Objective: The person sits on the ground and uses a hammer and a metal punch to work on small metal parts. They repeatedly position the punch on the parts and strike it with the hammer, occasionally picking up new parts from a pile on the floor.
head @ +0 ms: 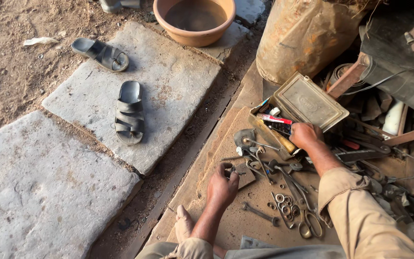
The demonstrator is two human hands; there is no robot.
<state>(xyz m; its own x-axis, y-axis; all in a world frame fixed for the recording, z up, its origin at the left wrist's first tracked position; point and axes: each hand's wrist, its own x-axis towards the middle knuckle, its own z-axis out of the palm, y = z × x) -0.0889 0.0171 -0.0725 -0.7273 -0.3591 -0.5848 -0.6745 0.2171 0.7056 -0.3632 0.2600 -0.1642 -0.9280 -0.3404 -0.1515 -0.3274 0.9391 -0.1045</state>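
My left hand [222, 186] rests on the dusty wooden board [226, 139], fingers curled around a small dark metal piece [243, 175]. My right hand [305, 136] reaches into an open metal tin box [312, 101] that holds tubes and small tools; what its fingers grip is hidden inside the box. Between the hands lie spanners [259, 213], washers and rings [286, 205], scissors [307, 223] and other small metal tools.
Two dark sandals [129, 112] [101, 53] lie on a stone slab [178, 76] to the left. A terracotta bowl [195, 20] and a rusty drum [303, 36] stand at the back. Scrap wood, wire and metal clutter the right side. My bare foot [183, 223] shows near the board.
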